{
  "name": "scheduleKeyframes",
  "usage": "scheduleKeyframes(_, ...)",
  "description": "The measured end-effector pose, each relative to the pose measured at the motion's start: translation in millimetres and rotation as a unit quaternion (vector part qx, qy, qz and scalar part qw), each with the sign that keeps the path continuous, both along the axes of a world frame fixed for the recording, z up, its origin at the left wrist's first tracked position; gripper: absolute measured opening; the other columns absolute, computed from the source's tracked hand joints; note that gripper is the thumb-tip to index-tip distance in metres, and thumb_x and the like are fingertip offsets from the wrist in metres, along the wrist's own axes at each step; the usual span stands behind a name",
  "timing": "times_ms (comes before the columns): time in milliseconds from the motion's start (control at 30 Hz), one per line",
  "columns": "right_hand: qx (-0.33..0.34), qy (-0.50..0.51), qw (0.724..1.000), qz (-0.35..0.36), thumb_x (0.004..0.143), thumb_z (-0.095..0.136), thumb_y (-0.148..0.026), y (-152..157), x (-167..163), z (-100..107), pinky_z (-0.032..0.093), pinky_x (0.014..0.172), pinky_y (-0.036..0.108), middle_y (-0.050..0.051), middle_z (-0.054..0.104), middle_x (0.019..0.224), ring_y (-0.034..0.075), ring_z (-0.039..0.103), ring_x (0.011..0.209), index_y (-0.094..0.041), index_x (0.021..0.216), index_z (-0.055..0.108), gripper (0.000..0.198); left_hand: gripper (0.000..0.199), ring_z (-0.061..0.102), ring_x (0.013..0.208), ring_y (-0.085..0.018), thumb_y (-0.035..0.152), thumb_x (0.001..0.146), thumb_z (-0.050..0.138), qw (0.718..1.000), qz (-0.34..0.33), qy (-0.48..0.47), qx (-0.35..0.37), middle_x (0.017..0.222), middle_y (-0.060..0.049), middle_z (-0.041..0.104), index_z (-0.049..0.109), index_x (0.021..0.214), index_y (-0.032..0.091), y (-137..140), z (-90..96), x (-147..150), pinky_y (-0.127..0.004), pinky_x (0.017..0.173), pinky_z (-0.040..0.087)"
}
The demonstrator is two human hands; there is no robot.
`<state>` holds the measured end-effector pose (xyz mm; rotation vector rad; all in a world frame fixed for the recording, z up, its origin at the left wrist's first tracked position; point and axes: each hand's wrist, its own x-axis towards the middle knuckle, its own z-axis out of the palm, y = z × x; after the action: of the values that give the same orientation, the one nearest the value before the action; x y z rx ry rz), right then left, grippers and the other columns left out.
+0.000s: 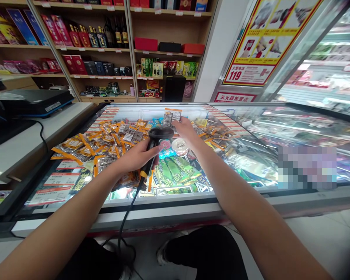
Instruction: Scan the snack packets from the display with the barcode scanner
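Shop shelves (170,33) are running along the back, top of the frame; a flat black device (32,102) is sitting on a counter (54,134) at far left; orange-edged packets (102,142) are lying heaped on a glass-topped freezer (177,207), left of centre; mid-frame, the left hand (141,155) is gripping a black scanner (160,133), fingers curled round its handle; the right hand (184,128) is pinching one packet (170,114) by its edge, just above the scanner in frame; a yellow-red poster (258,42) is hanging upper right

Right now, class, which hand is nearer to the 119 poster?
Right: the right hand, holding a packet, is below and left of the poster; the left hand, holding the scanner, farther left.
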<state>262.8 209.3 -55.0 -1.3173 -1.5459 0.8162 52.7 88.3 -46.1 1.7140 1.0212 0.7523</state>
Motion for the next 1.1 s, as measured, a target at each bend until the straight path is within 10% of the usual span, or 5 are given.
scheduleKeyframes(367,-0.093,-0.564,0.82,-0.016,0.082,0.068,-0.013,-12,65,33,0.029,0.106,0.082,0.022,0.073,0.109,0.049,0.061,0.123,-0.021,0.1,0.078,0.023,0.028,0.058,0.045,-0.013,0.046,0.089,0.067,0.924,0.235,-0.3,0.0,0.058,0.003,0.06,0.052,0.087,0.022,18,26.7,-23,-0.023,0.045,0.047)
scheduleKeyframes(567,0.056,-0.447,0.885,0.117,0.102,0.06,-0.041,-36,10,17,0.045,0.111,0.057,0.018,0.061,0.147,0.041,0.055,0.137,-0.024,0.144,0.064,0.046,0.034,0.06,0.046,-0.013,0.049,0.086,0.072,0.912,0.251,-0.321,-0.044,0.059,0.003,0.061,0.05,0.087,0.023,24,21.7,-26,-0.023,0.046,0.048)
scheduleKeyframes(733,0.014,-0.397,0.895,0.205,0.088,0.066,-0.078,-77,-48,-2,0.049,0.105,0.055,0.018,0.061,0.146,0.047,0.054,0.135,-0.026,0.145,0.059,0.078,0.034,0.059,0.046,-0.013,0.048,0.086,0.071,0.919,0.234,-0.315,-0.047,0.059,0.004,0.062,0.051,0.093,0.023,20,21.6,-22,-0.022,0.046,0.049)
scheduleKeyframes(967,-0.024,-0.485,0.859,0.161,0.089,0.07,-0.061,-97,-68,0,0.045,0.102,0.06,0.028,0.054,0.139,0.053,0.046,0.134,-0.015,0.14,0.059,0.069,0.037,0.06,0.047,-0.012,0.051,0.085,0.073,0.925,0.228,-0.298,-0.06,0.06,0.005,0.062,0.052,0.095,0.022,16,21.5,-18,-0.022,0.048,0.05)
scheduleKeyframes(1100,-0.016,-0.419,0.893,0.16,0.085,0.071,-0.037,-71,-49,-3,0.048,0.099,0.055,0.025,0.059,0.134,0.048,0.052,0.129,-0.016,0.13,0.062,0.05,0.036,0.06,0.046,-0.013,0.051,0.085,0.071,0.927,0.228,-0.291,-0.059,0.06,0.004,0.062,0.051,0.095,0.023,17,20.7,-18,-0.022,0.046,0.049)
